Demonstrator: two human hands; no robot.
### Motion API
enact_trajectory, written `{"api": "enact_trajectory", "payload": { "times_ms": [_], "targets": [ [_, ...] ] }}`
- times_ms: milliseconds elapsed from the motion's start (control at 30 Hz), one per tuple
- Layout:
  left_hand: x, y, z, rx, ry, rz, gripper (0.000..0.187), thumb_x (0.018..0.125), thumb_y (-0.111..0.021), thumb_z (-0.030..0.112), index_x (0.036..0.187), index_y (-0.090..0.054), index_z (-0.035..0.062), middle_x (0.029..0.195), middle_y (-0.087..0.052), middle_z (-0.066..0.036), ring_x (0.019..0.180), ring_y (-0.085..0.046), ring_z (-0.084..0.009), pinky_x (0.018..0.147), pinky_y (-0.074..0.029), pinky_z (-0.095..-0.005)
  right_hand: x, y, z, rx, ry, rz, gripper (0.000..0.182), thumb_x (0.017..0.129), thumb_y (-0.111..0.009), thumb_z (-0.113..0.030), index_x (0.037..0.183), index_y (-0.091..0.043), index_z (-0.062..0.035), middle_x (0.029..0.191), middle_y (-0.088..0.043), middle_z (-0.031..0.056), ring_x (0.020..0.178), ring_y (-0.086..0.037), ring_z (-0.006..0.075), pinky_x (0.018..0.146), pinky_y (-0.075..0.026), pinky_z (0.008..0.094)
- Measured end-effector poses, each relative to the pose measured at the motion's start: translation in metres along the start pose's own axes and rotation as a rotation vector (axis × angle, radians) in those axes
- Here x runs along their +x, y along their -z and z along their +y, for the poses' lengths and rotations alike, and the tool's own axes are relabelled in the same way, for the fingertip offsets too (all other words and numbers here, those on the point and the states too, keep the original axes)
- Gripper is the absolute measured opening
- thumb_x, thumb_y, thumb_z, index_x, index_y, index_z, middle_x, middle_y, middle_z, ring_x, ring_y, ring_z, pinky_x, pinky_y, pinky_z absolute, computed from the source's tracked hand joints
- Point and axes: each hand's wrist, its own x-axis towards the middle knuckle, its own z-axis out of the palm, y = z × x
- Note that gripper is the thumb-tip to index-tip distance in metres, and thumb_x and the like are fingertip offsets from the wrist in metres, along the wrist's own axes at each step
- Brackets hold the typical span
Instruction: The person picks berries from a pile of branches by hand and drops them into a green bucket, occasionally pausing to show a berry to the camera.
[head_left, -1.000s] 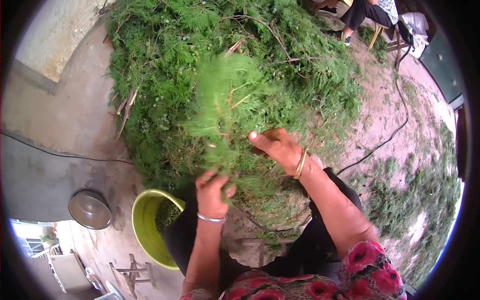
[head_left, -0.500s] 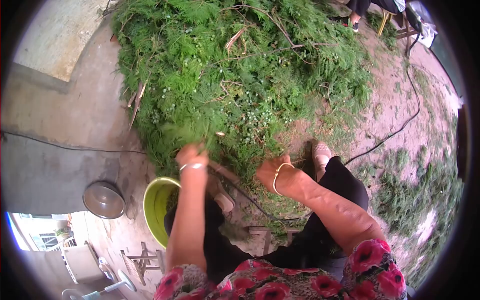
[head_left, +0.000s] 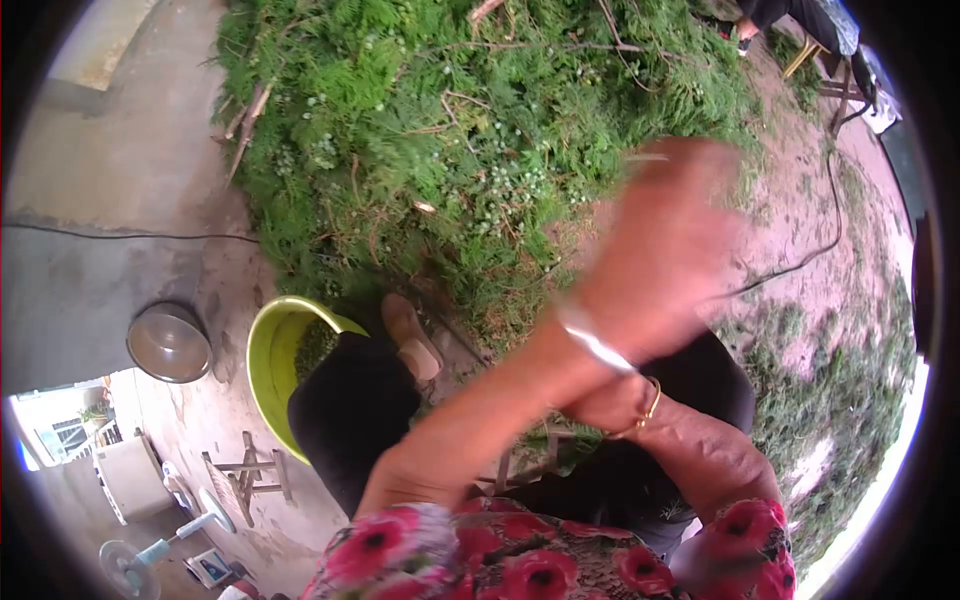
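My left hand (head_left: 668, 250), with a silver bracelet at the wrist, reaches across to the right, over my right forearm. Motion smears its fingers; a thin pale streak shows near them, too blurred to name. Under the left wrist lies my right hand (head_left: 605, 402), wearing a gold bracelet, its fingers mostly hidden. Beyond both hands spreads a large heap of green conifer branches (head_left: 400, 150) with pale berries and bare twigs. A yellow-green bucket (head_left: 268, 375) stands by my left knee, with some green bits inside.
A metal basin (head_left: 168, 343) sits on the floor at left, near a wooden stool (head_left: 245, 475) and a fan (head_left: 130, 570). Cut greenery (head_left: 830, 370) lies scattered at right, beside a black cable (head_left: 800, 262). Another person's leg (head_left: 765, 15) shows at top right.
My left hand has swung from the heap's near left edge across to the right, over my right arm. My right hand has drawn back toward my body. The view has shifted slightly.
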Motion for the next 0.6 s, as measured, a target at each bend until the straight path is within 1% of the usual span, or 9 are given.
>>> {"api": "enact_trajectory", "payload": {
  "times_ms": [67, 133, 167, 200, 333, 400, 467, 533, 600],
  "targets": [
    [-0.027, 0.057, -0.085, 0.149, 0.34, 0.097, 0.039, 0.075, -0.072, 0.016, 0.108, -0.059, -0.0008, 0.098, -0.066, -0.015, 0.084, -0.064, -0.0208, 0.075, -0.051, -0.0302, 0.036, 0.031, -0.012, -0.257, -0.088, -0.722, 0.024, 0.075, -0.05, -0.01, 0.095, -0.056, 0.0026, 0.074, -0.057, 0.0116, 0.08, -0.058, 0.0252, 0.075, -0.043, 0.0446],
    [-0.088, 0.097, -0.189, 0.249, 0.543, 0.203, 0.022, 0.072, -0.072, 0.015, 0.081, -0.062, -0.003, 0.069, -0.063, -0.015, 0.065, -0.064, -0.0222, 0.061, -0.049, -0.0324, 0.037, 0.037, -0.009, -0.234, -0.075, -0.618, 0.023, 0.074, -0.052, -0.009, 0.093, -0.056, 0.0028, 0.074, -0.057, 0.0124, 0.078, -0.058, 0.025, 0.073, -0.043, 0.0427],
    [-0.119, 0.123, -0.235, 0.436, 0.826, 0.0, 0.028, 0.071, -0.072, 0.009, 0.095, -0.065, -0.0023, 0.081, -0.066, -0.01, 0.069, -0.059, -0.0118, 0.056, -0.047, -0.0258, 0.039, 0.038, -0.008, -0.234, -0.059, -0.486, 0.022, 0.073, -0.053, -0.008, 0.092, -0.055, 0.0029, 0.075, -0.056, 0.0132, 0.076, -0.058, 0.0248, 0.07, -0.042, 0.0408],
    [-0.155, 0.136, -0.276, 0.36, 1.024, 0.061, 0.033, 0.07, -0.073, 0.01, 0.099, -0.064, -0.0042, 0.083, -0.066, -0.011, 0.068, -0.059, -0.0124, 0.055, -0.048, -0.0265, 0.043, 0.04, -0.01, -0.212, -0.07, -0.5, 0.022, 0.073, -0.053, -0.008, 0.092, -0.055, 0.0029, 0.075, -0.056, 0.0132, 0.076, -0.058, 0.0248, 0.07, -0.042, 0.0408],
    [-0.218, 0.127, -0.344, 0.444, 0.882, -0.04, 0.036, 0.073, -0.072, 0.011, 0.101, -0.063, -0.0079, 0.084, -0.066, -0.012, 0.074, -0.062, -0.017, 0.062, -0.051, -0.0297, 0.064, 0.044, -0.01, -0.225, -0.236, -0.725, 0.031, 0.069, -0.058, -0.009, 0.097, -0.057, 0.0046, 0.074, -0.055, 0.0122, 0.073, -0.057, 0.0249, 0.074, -0.044, 0.0385],
    [-0.172, 0.094, -0.313, 0.344, 1.001, -0.108, 0.034, 0.076, -0.069, 0.009, 0.105, -0.061, -0.0067, 0.089, -0.066, -0.013, 0.076, -0.062, -0.0192, 0.063, -0.051, -0.0327, 0.066, 0.04, -0.008, -0.131, -0.303, -0.736, 0.033, 0.069, -0.058, -0.01, 0.099, -0.057, 0.0046, 0.073, -0.054, 0.0116, 0.074, -0.057, 0.0254, 0.074, -0.044, 0.0396],
    [-0.147, 0.06, -0.322, -0.385, 1.171, 0.246, 0.038, 0.079, -0.066, 0.004, 0.115, -0.055, -0.0048, 0.094, -0.063, -0.013, 0.077, -0.061, -0.0222, 0.062, -0.05, -0.0361, 0.061, 0.035, -0.005, -0.125, -0.328, -0.704, 0.03, 0.069, -0.058, -0.012, 0.095, -0.058, 0.0038, 0.072, -0.054, 0.0113, 0.073, -0.056, 0.0258, 0.073, -0.044, 0.0399],
    [-0.129, 0.032, -0.344, -0.523, 1.25, 0.324, 0.042, 0.079, -0.066, 0.003, 0.118, -0.051, -0.0031, 0.098, -0.061, -0.013, 0.077, -0.06, -0.0237, 0.061, -0.05, -0.0373, 0.063, 0.033, -0.001, -0.167, -0.328, -0.699, 0.021, 0.068, -0.059, -0.014, 0.08, -0.056, 0.0026, 0.069, -0.057, 0.013, 0.07, -0.057, 0.0256, 0.069, -0.041, 0.0419],
    [-0.12, 0.009, -0.357, -0.665, 1.324, 0.41, 0.046, 0.08, -0.065, 0.002, 0.122, -0.047, -0.0014, 0.102, -0.058, -0.013, 0.078, -0.059, -0.0252, 0.06, -0.049, -0.0384, 0.066, 0.033, 0.0, -0.167, -0.376, -0.792, 0.026, 0.071, -0.056, -0.016, 0.09, -0.057, 0.0025, 0.073, -0.055, 0.0129, 0.075, -0.057, 0.0283, 0.075, -0.044, 0.0404]
  ]
}}
